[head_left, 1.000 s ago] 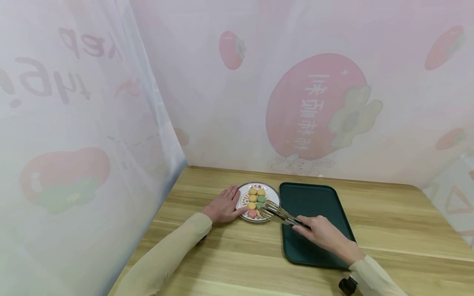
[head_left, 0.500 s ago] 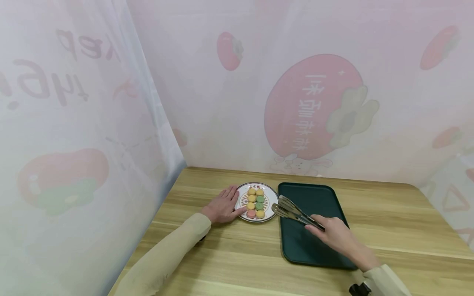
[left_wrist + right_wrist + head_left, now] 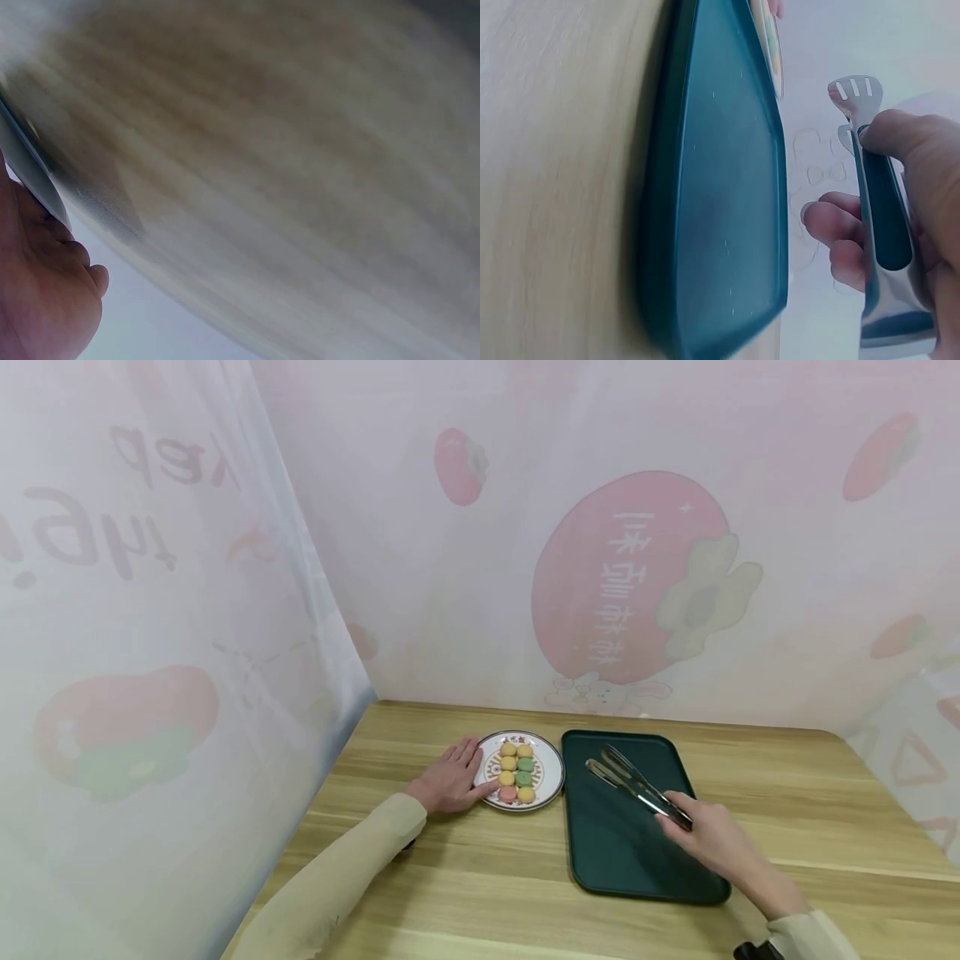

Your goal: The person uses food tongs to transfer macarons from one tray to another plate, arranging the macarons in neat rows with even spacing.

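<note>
A round white plate (image 3: 553, 768) with a dark rim and printed pattern holds two rows of small macarons (image 3: 507, 763), yellow, green and one pink. My left hand (image 3: 450, 778) rests at the plate's left edge, fingers straight and thumb over the rim. In the left wrist view only part of that hand (image 3: 49, 292) shows, beside the plate's edge (image 3: 34, 169). My right hand (image 3: 712, 837) grips metal tongs (image 3: 637, 787) by their dark-padded handles, above a dark green tray (image 3: 615, 860). Slotted heads of the tongs (image 3: 857, 94) stand apart, with nothing between them.
The tray stands just right of the plate on a wooden table (image 3: 487, 877). Behind the table hangs a pale pink printed cloth (image 3: 420, 593), and another cloth (image 3: 150, 760) runs along the left side.
My right hand has moved right with the tongs, from over the macarons to over the tray. The left hand has stayed at the plate.
</note>
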{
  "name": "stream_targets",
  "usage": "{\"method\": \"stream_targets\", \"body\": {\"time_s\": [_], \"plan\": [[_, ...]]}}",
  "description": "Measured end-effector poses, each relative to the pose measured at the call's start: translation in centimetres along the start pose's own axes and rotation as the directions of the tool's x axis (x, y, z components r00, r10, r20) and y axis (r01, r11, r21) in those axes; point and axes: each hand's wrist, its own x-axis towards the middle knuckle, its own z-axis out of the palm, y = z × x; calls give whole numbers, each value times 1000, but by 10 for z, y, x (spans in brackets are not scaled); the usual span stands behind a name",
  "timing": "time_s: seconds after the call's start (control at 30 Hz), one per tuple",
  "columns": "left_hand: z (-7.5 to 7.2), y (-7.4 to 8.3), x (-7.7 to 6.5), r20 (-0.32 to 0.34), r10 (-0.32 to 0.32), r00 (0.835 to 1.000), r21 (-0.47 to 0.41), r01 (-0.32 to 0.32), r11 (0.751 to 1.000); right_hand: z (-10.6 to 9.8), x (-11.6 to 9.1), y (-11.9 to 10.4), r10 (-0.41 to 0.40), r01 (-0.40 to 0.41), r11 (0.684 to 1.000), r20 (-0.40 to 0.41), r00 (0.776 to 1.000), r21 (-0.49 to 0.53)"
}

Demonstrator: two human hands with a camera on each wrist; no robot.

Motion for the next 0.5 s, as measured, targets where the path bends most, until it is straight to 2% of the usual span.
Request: {"method": "stream_targets", "body": {"time_s": [0.5], "plan": [[2,-1,1,1,1,1000,-11,-1,1000,-20,-17,25,48,-52,997,-60,997,-58]]}}
